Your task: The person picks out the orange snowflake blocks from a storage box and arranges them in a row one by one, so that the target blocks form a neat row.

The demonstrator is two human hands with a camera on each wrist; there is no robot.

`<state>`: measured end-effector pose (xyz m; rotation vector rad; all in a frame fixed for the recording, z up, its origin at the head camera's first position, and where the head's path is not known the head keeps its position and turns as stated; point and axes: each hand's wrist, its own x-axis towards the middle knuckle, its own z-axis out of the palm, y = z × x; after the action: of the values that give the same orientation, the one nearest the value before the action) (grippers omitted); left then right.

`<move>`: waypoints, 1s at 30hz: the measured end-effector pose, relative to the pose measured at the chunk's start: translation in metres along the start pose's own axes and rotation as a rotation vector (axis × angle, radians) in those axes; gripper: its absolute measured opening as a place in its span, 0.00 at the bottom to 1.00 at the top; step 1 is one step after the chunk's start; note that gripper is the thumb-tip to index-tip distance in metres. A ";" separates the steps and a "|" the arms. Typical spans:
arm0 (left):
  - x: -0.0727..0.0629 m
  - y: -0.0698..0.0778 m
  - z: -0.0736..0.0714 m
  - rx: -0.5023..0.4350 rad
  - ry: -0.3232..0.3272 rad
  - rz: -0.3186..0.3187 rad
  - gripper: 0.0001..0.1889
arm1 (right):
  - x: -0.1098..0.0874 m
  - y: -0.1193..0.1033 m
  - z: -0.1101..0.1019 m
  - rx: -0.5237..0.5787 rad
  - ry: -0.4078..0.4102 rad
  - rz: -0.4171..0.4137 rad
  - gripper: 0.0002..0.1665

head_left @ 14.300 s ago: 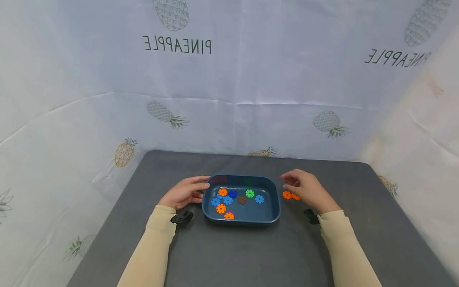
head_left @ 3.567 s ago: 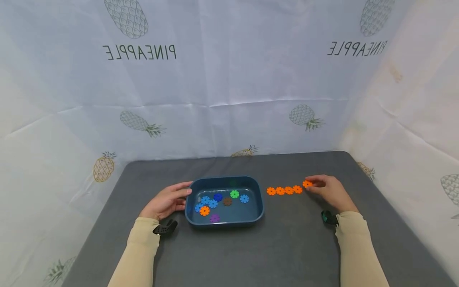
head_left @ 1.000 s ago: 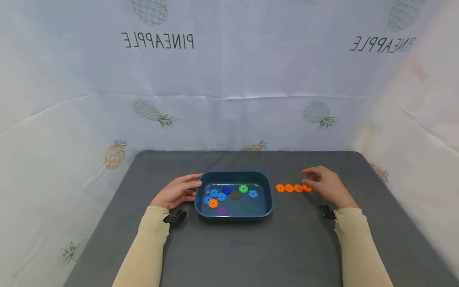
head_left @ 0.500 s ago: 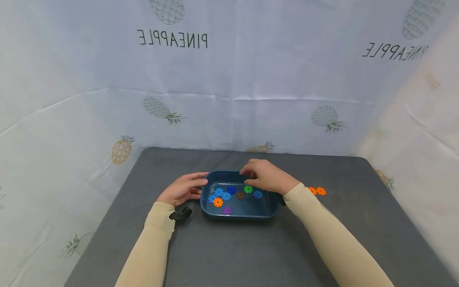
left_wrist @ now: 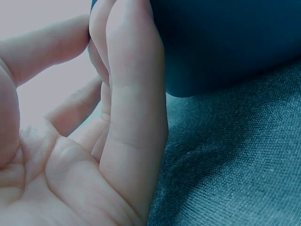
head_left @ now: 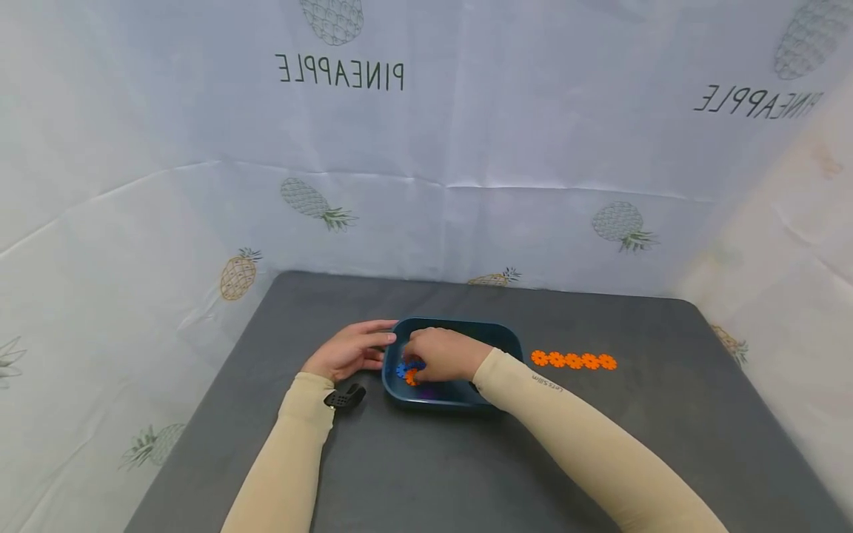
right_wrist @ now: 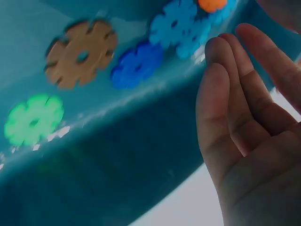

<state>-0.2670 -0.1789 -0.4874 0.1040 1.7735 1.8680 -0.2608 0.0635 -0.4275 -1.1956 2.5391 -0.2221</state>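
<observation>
A dark blue tray (head_left: 440,404) sits on the grey table, and my left hand (head_left: 349,351) touches its left wall with fairly straight fingers. My right hand (head_left: 448,355) reaches down inside the tray at its left part. Its fingertips and thumb are close to an orange snowflake disc (head_left: 411,377), which lies by light blue snowflake discs (right_wrist: 174,23). In the right wrist view the thumb and fingers stand apart, with the disc just beyond them. A brown disc (right_wrist: 82,54), a dark blue disc (right_wrist: 137,65) and a green disc (right_wrist: 34,120) lie on the tray's floor.
A row of several orange snowflake discs (head_left: 574,360) lies on the table (head_left: 413,466) to the tray's right. A purple disc (head_left: 428,394) is shadowed near the tray's front. White cloth with pineapple prints (head_left: 440,133) hangs behind and beside the table.
Orange discs on the table have grown into a longer row since the oldest frame. My right hand has left that row and moved left into the tray. My left hand stays at the tray.
</observation>
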 end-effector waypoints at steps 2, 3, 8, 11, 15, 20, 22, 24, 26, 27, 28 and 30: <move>0.001 0.000 0.000 0.003 -0.017 0.009 0.32 | 0.003 -0.003 0.004 -0.020 -0.003 0.007 0.17; 0.001 0.000 0.000 0.003 -0.022 0.011 0.32 | 0.004 -0.004 0.005 -0.030 -0.001 0.013 0.17; 0.003 -0.001 -0.001 0.002 -0.030 0.011 0.33 | 0.006 -0.008 0.008 -0.070 0.010 0.033 0.16; 0.002 -0.001 -0.002 0.005 -0.031 0.009 0.33 | 0.007 -0.009 0.009 -0.070 0.012 0.048 0.16; 0.002 -0.001 -0.003 0.003 -0.023 0.000 0.33 | 0.009 -0.010 0.011 -0.058 0.016 0.062 0.16; 0.002 0.000 -0.002 0.001 -0.018 -0.005 0.32 | 0.009 -0.010 0.012 -0.058 0.028 0.066 0.14; 0.002 0.000 -0.002 0.004 -0.019 -0.003 0.33 | 0.009 -0.010 0.012 -0.062 0.031 0.067 0.13; 0.002 -0.001 -0.002 0.005 -0.019 -0.002 0.33 | 0.009 -0.010 0.013 -0.065 0.035 0.064 0.12; 0.003 -0.001 -0.002 0.003 -0.016 -0.002 0.32 | 0.010 -0.010 0.014 -0.069 0.041 0.058 0.11; 0.002 -0.001 -0.002 0.002 -0.013 -0.003 0.32 | 0.011 -0.010 0.014 -0.073 0.043 0.055 0.10; 0.002 -0.001 -0.002 -0.001 -0.013 -0.003 0.32 | 0.011 -0.010 0.014 -0.075 0.045 0.053 0.10; 0.002 -0.001 -0.002 -0.005 -0.012 -0.006 0.32 | 0.012 -0.010 0.014 -0.078 0.044 0.048 0.10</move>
<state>-0.2691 -0.1798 -0.4891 0.1080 1.7598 1.8635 -0.2558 0.0479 -0.4410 -1.1688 2.6336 -0.1410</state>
